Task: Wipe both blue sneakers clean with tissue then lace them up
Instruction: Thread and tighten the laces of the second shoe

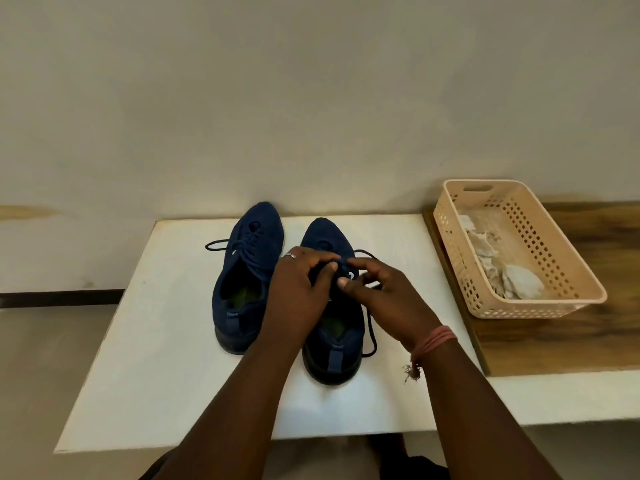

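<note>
Head view, hands: left hand (300, 282) and right hand (375, 289) are curled at frame centre, pinching the dark lace (371, 327) over the right-side blue knit sneaker (329, 351).
Second shoe: left-side blue knit sneaker (242, 271) appears laced, ends loose.
Progress: wiping judged done; crumpled tissue (498, 268) lies in the beige perforated plastic basket (540, 308), right of frame.
Writing: a small white mark on the tongue, unreadable.

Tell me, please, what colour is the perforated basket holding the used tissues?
Peach-beige, clearest in the head view: basket.
</note>
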